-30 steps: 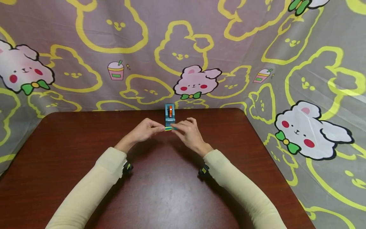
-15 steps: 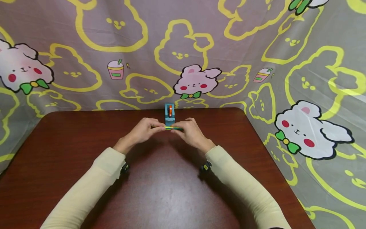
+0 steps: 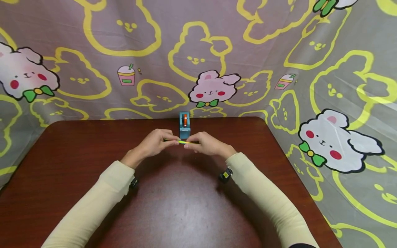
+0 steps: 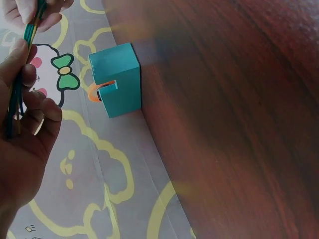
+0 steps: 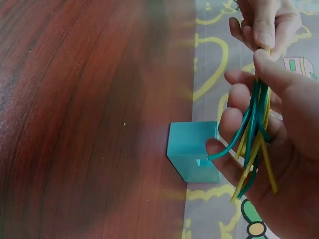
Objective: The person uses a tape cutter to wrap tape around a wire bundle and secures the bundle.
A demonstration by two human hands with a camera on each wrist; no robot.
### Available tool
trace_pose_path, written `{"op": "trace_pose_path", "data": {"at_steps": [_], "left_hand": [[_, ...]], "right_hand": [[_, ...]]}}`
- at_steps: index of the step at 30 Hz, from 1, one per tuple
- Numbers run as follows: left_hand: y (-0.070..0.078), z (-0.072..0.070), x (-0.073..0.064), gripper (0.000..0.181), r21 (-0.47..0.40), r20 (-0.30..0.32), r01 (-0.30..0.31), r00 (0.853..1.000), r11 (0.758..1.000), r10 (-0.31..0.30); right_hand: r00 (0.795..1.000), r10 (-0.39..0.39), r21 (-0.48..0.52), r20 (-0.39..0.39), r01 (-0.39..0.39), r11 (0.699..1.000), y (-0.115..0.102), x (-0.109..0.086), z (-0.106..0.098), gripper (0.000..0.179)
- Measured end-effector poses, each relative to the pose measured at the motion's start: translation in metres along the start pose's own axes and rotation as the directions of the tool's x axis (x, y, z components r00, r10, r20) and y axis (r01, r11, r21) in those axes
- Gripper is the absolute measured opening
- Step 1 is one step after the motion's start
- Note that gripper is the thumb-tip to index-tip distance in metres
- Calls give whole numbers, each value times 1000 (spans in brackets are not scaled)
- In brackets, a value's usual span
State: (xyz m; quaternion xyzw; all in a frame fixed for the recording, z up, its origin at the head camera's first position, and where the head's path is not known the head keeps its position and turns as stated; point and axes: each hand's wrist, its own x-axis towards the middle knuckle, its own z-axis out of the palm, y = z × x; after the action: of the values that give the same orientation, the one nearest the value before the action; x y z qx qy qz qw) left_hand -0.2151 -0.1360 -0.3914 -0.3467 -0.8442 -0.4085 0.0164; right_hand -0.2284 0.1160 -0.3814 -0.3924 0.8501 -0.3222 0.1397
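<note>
A thin bundle of green and yellow wires stretches between both hands above the table, in front of a teal tape dispenser. The left hand pinches it between thumb and fingers; in the left wrist view the strands run back over that palm. Close beside it, the right hand pinches the same bundle with thumb and forefinger. In the right wrist view its loose ends fan out over the palm, some bent aside. An orange tape roll sits in the dispenser.
The dark red-brown wooden table ends at a hanging cloth printed with cartoon animals, behind and to the right. The dispenser stands near the table's back edge. A dark strapped device sits at the right wrist, another at the left.
The right hand has changed its hold from fingers spread over the wires to a thumb-and-finger pinch. Both hands have come slightly nearer the body, showing more of the dispenser's front.
</note>
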Motion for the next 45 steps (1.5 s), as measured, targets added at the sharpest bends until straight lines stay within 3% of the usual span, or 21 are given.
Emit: {"op": "trace_pose_path", "data": {"at_steps": [6,14,22,31,35,41,45], "left_hand": [[2,1,-2,16,-14,-12,-4,1000,1000,4],[1,3,-5,16,-33,-32,-22,999,999,21],[-5,4,-7,15,-61,-77,4,997,998,-9],[-8,4,-12,15,-107,-114,92,988,990,-104],[-11,4,-14,17,-175,-117,153,978,973,-175],[-17,4,-16,22,-256,-110,198,967,946,-232],[-21,3,-18,25,-277,-119,209,961,938,-249]], "right_hand": [[998,2,174,63,-13,985,10,0,-1,26],[995,47,343,82,-73,937,23,-6,-1,32],[992,124,443,3,-112,889,37,-14,0,32],[985,150,528,-81,-85,845,44,-24,2,29],[970,189,621,-152,-55,782,47,-27,6,24],[946,240,770,-219,16,637,48,-25,11,19],[936,248,806,-248,57,589,47,-24,13,19]]}}
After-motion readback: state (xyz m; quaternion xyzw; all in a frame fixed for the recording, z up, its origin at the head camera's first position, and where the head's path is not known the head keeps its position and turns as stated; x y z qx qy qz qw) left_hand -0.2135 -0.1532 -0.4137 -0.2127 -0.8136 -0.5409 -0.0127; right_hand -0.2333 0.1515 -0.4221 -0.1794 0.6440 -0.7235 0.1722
